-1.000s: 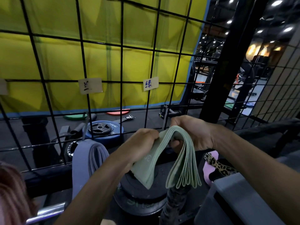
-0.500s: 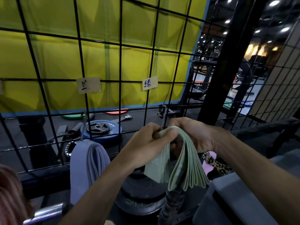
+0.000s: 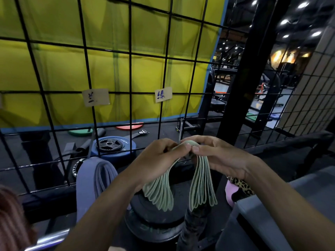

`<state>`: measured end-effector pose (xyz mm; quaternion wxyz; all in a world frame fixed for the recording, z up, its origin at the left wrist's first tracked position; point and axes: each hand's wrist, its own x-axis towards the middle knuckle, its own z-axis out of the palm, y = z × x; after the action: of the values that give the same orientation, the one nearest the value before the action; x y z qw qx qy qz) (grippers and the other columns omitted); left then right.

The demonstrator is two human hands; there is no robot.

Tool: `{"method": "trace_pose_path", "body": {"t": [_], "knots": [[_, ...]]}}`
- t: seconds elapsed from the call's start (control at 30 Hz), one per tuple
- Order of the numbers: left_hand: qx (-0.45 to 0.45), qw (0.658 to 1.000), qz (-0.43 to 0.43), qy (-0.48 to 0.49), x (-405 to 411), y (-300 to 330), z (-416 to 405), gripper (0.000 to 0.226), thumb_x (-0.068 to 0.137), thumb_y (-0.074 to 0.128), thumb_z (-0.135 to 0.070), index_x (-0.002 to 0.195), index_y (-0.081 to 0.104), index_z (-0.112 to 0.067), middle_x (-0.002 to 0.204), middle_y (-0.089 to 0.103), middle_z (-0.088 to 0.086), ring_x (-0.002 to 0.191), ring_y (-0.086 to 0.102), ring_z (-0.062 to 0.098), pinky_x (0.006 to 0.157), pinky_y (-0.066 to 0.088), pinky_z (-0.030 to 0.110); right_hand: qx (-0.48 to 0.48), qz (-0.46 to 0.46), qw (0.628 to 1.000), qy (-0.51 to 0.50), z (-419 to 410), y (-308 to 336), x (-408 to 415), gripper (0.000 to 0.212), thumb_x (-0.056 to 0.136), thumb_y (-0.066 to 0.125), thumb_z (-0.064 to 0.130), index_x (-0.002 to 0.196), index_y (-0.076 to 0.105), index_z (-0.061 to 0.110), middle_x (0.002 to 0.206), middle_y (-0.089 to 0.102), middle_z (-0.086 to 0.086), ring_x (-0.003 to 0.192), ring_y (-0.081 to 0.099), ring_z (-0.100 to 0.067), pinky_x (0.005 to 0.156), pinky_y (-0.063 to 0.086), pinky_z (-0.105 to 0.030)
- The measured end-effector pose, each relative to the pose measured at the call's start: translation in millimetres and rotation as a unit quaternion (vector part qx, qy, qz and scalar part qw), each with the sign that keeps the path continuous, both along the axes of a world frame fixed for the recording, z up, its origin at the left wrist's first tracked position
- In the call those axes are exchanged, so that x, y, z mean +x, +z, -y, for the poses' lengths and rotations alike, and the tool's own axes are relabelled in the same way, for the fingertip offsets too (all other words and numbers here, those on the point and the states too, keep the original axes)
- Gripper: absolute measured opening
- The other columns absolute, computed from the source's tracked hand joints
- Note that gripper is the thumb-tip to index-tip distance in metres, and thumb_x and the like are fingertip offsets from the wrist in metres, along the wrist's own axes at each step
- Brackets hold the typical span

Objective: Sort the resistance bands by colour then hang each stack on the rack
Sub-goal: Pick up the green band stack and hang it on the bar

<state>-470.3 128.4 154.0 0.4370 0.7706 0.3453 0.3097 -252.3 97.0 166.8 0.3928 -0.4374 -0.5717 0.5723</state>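
Both my left hand (image 3: 159, 156) and right hand (image 3: 217, 158) pinch the folded green bands (image 3: 201, 180) at the top. I advise keeping the edges level and hooking the fold on the rack (image 3: 163, 113) under the green label (image 3: 163, 94).

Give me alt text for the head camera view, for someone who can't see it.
Two hands, left hand and right hand, pinch a folded stack of pale green resistance bands in front of a black wire grid rack. A stack of purple bands already hangs on the rack at lower left, below a paper label; weight plates lie behind.
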Motion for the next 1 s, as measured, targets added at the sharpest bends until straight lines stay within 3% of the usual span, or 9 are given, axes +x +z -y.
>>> {"method": "trace_pose_path", "body": {"t": [0.07,0.23,0.33,0.4,0.53,0.6,0.7,0.8,1.0], "knots": [[-0.010,1.000,-0.002,0.002,-0.8,2.0,-2.1,0.055,0.085,0.056,-0.071,0.098,0.069,-0.019,0.100,0.063,0.022,0.089,0.062,0.030,0.081,0.045,0.041,0.018,0.002,1.000,-0.006,-2.5,0.6,-0.3,0.047,0.086,0.073,0.018,0.130,0.061,0.009,0.120,0.066,-0.016,0.111,0.060,-0.026,0.093,0.052,-0.033],[-0.009,0.999,-0.035,0.010,-1.3,0.0,-7.4,0.036,0.087,0.064,-0.061,0.104,0.069,-0.029,0.100,0.073,0.001,0.097,0.068,0.019,0.092,0.051,0.046,0.050,0.011,0.999,-0.006,-9.5,-5.0,1.0,0.050,0.083,0.075,0.016,0.130,0.059,0.013,0.119,0.068,-0.014,0.110,0.060,-0.025,0.100,0.042,-0.040],[0.011,0.998,-0.060,0.030,0.8,-5.6,-5.7,0.054,0.082,0.063,-0.069,0.118,0.061,-0.029,0.104,0.071,-0.012,0.096,0.067,0.007,0.092,0.054,0.040,0.072,-0.008,0.997,-0.010,-6.4,-16.1,-4.3,0.043,0.088,0.068,0.009,0.129,0.056,0.010,0.113,0.069,-0.013,0.105,0.062,-0.022,0.096,0.047,-0.032],[0.026,0.997,-0.063,0.038,1.7,-9.3,-2.4,0.051,0.084,0.061,-0.070,0.117,0.056,-0.031,0.105,0.068,-0.015,0.097,0.066,0.005,0.091,0.055,0.037,0.088,-0.019,0.995,-0.035,-0.9,-27.2,-9.7,0.032,0.089,0.066,0.013,0.121,0.060,0.014,0.109,0.069,-0.007,0.103,0.062,-0.017,0.095,0.046,-0.030],[-0.007,0.999,-0.023,0.039,4.5,-4.4,6.4,0.056,0.093,0.041,-0.071,0.113,0.064,-0.023,0.102,0.068,-0.004,0.092,0.066,0.017,0.084,0.050,0.035,0.155,0.044,0.982,-0.101,10.0,-36.3,-18.1,0.027,0.094,0.060,0.028,0.120,0.063,0.021,0.110,0.067,-0.007,0.104,0.062,-0.021,0.100,0.044,-0.040],[-0.023,0.997,0.000,0.069,7.5,-1.3,7.0,0.056,0.101,0.035,-0.062,0.104,0.069,-0.017,0.099,0.071,0.008,0.094,0.067,0.027,0.084,0.049,0.037,0.192,0.091,0.968,-0.131,14.9,-35.5,-21.8,0.028,0.094,0.058,0.029,0.121,0.062,0.023,0.111,0.067,-0.008,0.105,0.064,-0.023,0.097,0.049,-0.033],[0.036,0.995,-0.032,0.090,10.2,-3.8,4.0,0.037,0.104,0.043,-0.041,0.095,0.069,-0.018,0.089,0.070,0.005,0.085,0.066,0.025,0.075,0.049,0.036,0.230,0.134,0.954,-0.136,20.9,-36.1,-27.7,0.029,0.097,0.056,0.024,0.125,0.059,0.025,0.113,0.067,0.000,0.107,0.065,-0.017,0.092,0.052,-0.029],[0.025,0.996,-0.018,0.085,9.6,-7.3,3.6,0.029,0.103,0.049,-0.038,0.096,0.070,-0.020,0.090,0.070,0.003,0.080,0.065,0.021,0.069,0.047,0.033,0.233,0.160,0.948,-0.148,24.3,-38.6,-30.0,0.036,0.096,0.050,0.024,0.131,0.055,0.028,0.115,0.066,0.010,0.108,0.064,-0.010,0.090,0.050,-0.024],[-0.035,0.995,0.030,0.094,8.1,-10.5,10.9,0.025,0.100,0.054,-0.042,0.108,0.071,-0.027,0.101,0.071,-0.005,0.094,0.068,0.015,0.088,0.057,0.042,0.231,0.223,0.930,-0.176,26.2,-44.9,-30.8,0.049,0.093,0.051,0.029,0.141,0.046,0.036,0.116,0.066,0.018,0.112,0.062,-0.003,0.097,0.049,-0.033]]}}
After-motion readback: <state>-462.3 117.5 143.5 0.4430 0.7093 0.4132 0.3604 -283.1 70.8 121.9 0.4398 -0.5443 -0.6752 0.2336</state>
